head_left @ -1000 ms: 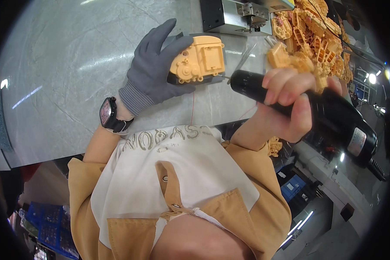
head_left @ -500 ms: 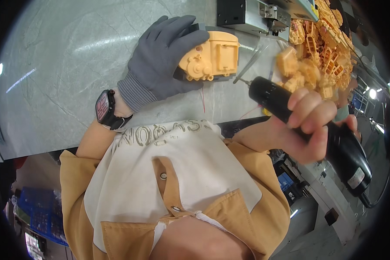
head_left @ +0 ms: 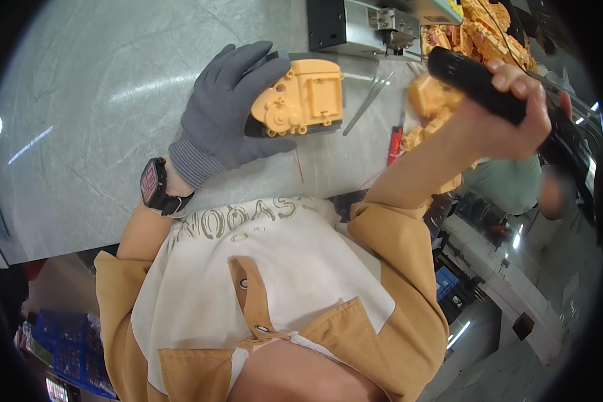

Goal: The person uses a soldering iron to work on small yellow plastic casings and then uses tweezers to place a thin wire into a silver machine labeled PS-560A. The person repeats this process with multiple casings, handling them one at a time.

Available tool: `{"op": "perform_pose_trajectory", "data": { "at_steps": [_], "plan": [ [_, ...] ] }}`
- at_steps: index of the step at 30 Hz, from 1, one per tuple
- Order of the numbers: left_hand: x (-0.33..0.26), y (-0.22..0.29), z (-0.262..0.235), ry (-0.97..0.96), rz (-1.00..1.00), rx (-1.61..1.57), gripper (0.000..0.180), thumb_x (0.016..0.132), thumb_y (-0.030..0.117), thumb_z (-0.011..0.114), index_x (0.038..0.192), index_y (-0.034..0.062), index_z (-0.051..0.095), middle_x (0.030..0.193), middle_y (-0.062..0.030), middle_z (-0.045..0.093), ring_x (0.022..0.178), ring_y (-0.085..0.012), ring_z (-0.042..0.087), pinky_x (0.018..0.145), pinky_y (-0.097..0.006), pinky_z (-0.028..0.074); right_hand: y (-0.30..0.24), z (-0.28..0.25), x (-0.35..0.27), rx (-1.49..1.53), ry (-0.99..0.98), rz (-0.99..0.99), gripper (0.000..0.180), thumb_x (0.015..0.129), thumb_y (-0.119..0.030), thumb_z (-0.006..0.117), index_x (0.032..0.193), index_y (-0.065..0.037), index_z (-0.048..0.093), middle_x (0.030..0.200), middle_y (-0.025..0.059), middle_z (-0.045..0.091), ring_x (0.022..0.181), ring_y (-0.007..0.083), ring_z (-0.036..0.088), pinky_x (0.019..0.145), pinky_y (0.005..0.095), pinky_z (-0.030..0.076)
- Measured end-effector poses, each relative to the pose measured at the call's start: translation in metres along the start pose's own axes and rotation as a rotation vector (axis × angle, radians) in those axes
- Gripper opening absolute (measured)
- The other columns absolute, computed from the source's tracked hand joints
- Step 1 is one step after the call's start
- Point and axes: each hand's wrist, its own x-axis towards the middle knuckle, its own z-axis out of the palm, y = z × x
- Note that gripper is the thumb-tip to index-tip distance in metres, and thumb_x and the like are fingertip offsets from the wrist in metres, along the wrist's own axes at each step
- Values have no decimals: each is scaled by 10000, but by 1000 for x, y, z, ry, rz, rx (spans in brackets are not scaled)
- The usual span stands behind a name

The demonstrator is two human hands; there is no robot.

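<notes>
My left hand, in a grey glove, is closed around the left side of an orange plastic housing with round bosses and a rectangular recess. Under the housing a dark block or fixture partly shows on the table. My bare right hand grips a black electric screwdriver, raised at the right. Its thin bit points left, close to the front of a metal screw feeder; whether the two touch I cannot tell.
Tweezers lie right of the housing. A red-handled tool rests beside loose orange parts, with a large heap of orange parts behind. At the right a person's pale green sleeve shows. A thin red wire lies near me.
My right hand has carried the screwdriver up and away from beside the housing to the screw feeder. My left hand keeps its hold on the housing. The view has shifted slightly.
</notes>
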Motion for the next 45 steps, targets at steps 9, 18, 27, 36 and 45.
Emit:
{"op": "perform_pose_trajectory", "data": {
  "at_steps": [9, 18, 27, 36, 45],
  "plan": [
    [4, -1, -2, 11, 19, -9, 797, 571, 367, 798, 1251, 136, 453, 1257, -140, 442, 1155, -317, 446, 1002, -443, 355, -1, 14, -26, -81, -107, 80, 568, 708, 43, 536, 1217, -75, 312, 621, 116, 542, 463, 194, 504, 524, 371, 466],
    [1, 1, 0, 14, 19, 12, 776, 596, 412, 779, 1246, 142, 453, 1237, -116, 451, 1139, -298, 450, 993, -437, 365, -47, 27, -80, -91, -373, 146, 485, 775, -74, 448, 1249, -133, 363, 645, 64, 438, 495, 179, 441, 567, 373, 387],
    [1, -1, 0, 14, 35, -25, 782, 576, 365, 792, 1242, 96, 483, 1266, -162, 448, 1155, -360, 446, 960, -433, 387, -21, 34, -81, -167, -419, 166, 478, 737, -54, 461, 1204, -108, 368, 607, 69, 441, 462, 189, 439, 534, 379, 426],
    [-1, -1, -1, 9, 18, -44, 760, 589, 362, 782, 1243, 112, 487, 1256, -159, 456, 1135, -361, 459, 952, -435, 391, -20, 43, -89, -186, -381, 188, 421, 729, -34, 484, 1137, -89, 393, 597, 70, 442, 452, 187, 433, 513, 369, 419],
    [2, 5, -3, 45, 37, -27, 666, 645, 376, 737, 1214, 146, 478, 1218, -145, 459, 1091, -313, 483, 1004, -492, 333, -28, 19, -67, 17, -66, 107, 507, 729, -57, 491, 1216, -44, 350, 571, 56, 436, 445, 170, 456, 475, 342, 440]
  ]
}}
